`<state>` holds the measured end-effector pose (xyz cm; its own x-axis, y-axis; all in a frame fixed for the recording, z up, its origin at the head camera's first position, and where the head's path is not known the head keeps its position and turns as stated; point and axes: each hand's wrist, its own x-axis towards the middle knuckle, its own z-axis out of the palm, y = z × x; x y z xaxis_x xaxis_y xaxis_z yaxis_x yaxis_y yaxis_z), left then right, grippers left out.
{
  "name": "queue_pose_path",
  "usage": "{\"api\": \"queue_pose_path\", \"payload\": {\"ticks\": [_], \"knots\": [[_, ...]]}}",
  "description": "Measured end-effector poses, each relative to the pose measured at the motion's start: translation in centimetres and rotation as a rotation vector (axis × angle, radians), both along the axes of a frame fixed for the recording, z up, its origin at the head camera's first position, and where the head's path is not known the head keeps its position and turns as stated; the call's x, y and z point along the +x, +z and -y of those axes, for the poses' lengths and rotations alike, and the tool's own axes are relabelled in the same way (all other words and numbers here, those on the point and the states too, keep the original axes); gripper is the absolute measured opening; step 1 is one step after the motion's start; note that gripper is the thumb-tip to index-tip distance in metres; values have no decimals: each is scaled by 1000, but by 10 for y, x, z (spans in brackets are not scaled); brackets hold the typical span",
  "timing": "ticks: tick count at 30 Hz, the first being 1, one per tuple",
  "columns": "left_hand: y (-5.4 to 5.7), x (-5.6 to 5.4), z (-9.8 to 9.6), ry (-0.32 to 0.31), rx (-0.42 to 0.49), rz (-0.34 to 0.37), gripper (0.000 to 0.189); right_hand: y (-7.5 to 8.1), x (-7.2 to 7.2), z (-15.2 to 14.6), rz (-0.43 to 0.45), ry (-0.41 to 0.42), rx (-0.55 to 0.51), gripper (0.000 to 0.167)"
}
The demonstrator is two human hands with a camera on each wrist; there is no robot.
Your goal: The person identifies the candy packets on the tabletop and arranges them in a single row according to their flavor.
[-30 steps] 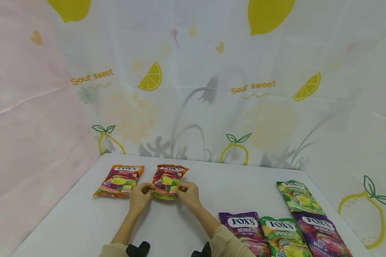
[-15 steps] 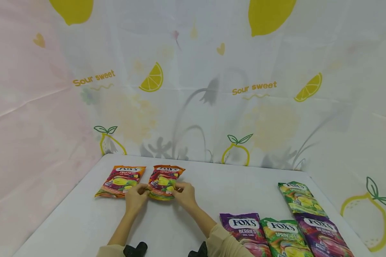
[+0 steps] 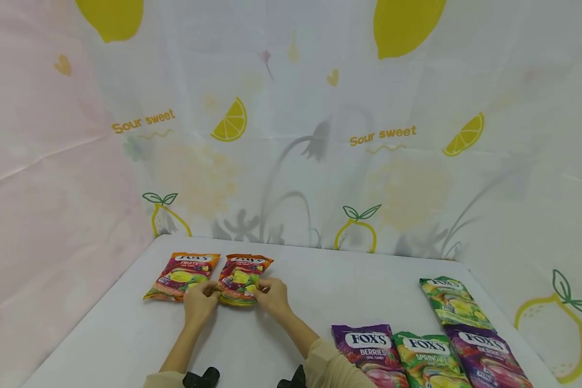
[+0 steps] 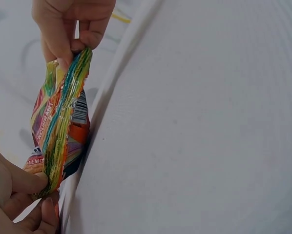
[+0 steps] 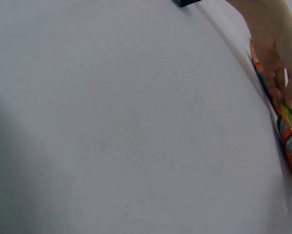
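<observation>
In the head view, both hands pinch the lower corners of an orange-and-red bag of Fox's fruits candy (image 3: 240, 277). My left hand (image 3: 200, 304) holds its left corner and my right hand (image 3: 274, 297) its right. The left wrist view shows the left hand (image 4: 11, 190) at the near end of the bag's crimped seam (image 4: 68, 122), thumb on top, with the right hand (image 4: 75, 24) at the far end. From the right wrist, the left hand (image 5: 278, 58) shows pinching the seam; the right hand is out of that view. A matching fruits candy bag (image 3: 184, 275) lies just left.
On the right of the white table (image 3: 126, 345) lie a purple berries candy bag (image 3: 371, 353), a green spring tea bag (image 3: 431, 358), another purple bag (image 3: 487, 355) and another green bag (image 3: 456, 304). A lemon-printed cloth (image 3: 291, 161) hangs behind.
Both hands have shifted the held candy bag leftward, closer to the matching bag. The grip on its corners stays the same, and the other bags lie as before.
</observation>
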<state>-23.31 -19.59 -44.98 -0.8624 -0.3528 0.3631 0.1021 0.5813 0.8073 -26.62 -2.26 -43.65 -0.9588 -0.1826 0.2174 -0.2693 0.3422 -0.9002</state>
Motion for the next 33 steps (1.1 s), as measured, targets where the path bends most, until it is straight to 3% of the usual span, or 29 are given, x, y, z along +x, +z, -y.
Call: {"api": "queue_pose_path", "payload": {"ticks": [13, 33], "knots": [[0, 4, 13, 49, -15, -5, 20, -7, -3, 17, -27, 18, 12, 27], [1, 9, 39, 116, -16, 11, 22, -3, -6, 48, -29, 56, 57, 27]]}}
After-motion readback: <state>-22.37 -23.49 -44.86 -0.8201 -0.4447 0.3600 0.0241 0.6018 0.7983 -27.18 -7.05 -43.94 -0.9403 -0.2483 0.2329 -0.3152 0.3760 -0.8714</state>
